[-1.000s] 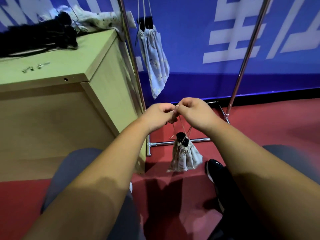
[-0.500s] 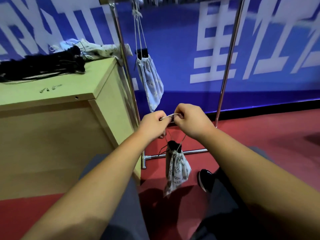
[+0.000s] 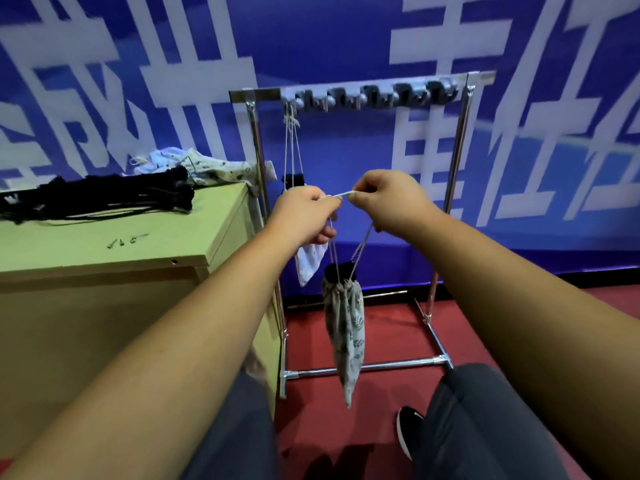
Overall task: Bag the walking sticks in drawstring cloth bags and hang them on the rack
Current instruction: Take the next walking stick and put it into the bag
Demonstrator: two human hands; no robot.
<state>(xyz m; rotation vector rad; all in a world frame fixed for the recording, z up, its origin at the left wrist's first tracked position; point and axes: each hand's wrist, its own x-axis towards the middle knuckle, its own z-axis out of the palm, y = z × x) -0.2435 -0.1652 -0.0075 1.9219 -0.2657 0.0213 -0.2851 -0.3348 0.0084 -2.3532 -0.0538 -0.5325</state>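
Note:
A leaf-print cloth bag [image 3: 344, 334] hangs from its drawstring [image 3: 341, 195], with the black end of a folded walking stick [image 3: 341, 270] poking out of its cinched mouth. My left hand [image 3: 304, 211] and my right hand [image 3: 389, 195] each pinch the drawstring, stretching a short length between them. Behind them stands the metal rack [image 3: 464, 140] with a row of hooks along its top bar. A light blue bag [image 3: 310, 263] hangs from the leftmost hook, partly hidden by my left hand.
A wooden cabinet [image 3: 104, 271] at left carries a pile of black folded walking sticks [image 3: 100, 199] and spare cloth bags [image 3: 207, 168]. Small screws [image 3: 126, 240] lie on its top. A blue banner wall is behind, red floor below, and my knees and a black shoe [image 3: 408, 431] are near.
My hands have risen with the bag and drawn slightly apart, stretching the drawstring. The view has tilted up, so the rack's top bar with its hooks now shows.

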